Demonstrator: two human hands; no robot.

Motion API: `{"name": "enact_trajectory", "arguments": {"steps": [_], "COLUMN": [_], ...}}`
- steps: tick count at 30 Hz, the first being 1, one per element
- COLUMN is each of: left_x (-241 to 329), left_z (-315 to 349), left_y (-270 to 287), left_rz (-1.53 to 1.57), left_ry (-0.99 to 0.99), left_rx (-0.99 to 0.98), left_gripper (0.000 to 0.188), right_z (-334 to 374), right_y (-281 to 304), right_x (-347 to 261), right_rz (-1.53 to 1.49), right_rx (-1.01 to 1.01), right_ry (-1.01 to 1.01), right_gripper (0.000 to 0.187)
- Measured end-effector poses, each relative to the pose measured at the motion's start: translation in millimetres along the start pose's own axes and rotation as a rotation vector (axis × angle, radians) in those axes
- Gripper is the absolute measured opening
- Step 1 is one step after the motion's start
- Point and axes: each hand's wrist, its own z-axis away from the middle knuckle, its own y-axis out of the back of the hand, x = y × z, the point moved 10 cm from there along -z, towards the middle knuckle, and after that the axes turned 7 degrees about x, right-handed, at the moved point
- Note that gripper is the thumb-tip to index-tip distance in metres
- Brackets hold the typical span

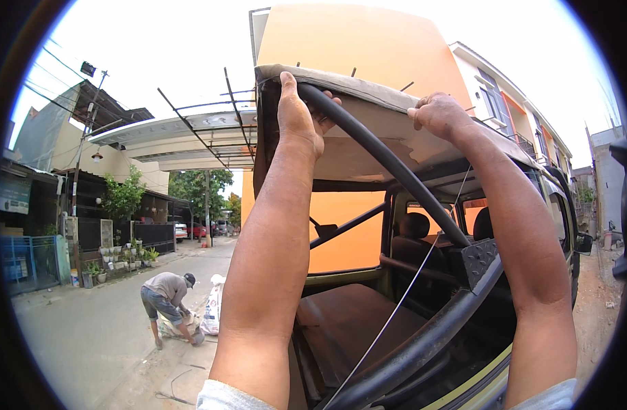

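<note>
Roof cover (354, 85) is up at 12–1 o'clock, side below open, so work's prob. part-done; amt left, can't tell. R hand (440, 113) pinches its edge approx. 2 o'clock; L hand (301, 113) at 12, fingers partly behind black bar (395, 164), grip unclear.

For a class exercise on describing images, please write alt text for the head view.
A person's left hand and right hand are raised to the pale roof cover of an open-sided vehicle, the left at the top of a black bar. In the street at left, another person bends beside a white sack.
</note>
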Motion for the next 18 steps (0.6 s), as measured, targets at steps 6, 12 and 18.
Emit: {"name": "enact_trajectory", "arguments": {"steps": [6,12,18], "left_x": [-13,-34,-5], "left_z": [6,11,4], "left_y": [6,-1,43], "left_rz": [-0.042,0.179,-0.356], "left_ry": [-0.070,-0.034,-0.321], "left_rx": [-0.013,-0.110,0.075], "left_gripper": [0.064,0.057,0.034], "right_z": [18,14,-5], "right_y": [-84,-131,-114], "right_x": [4,-35,-17], "right_rz": [-0.119,-0.092,-0.013], "right_rx": [-0.468,-0.512,-0.262], "right_ry": [-0.311,-0.107,-0.021], "right_gripper": [0.023,0.037,0.041]}}
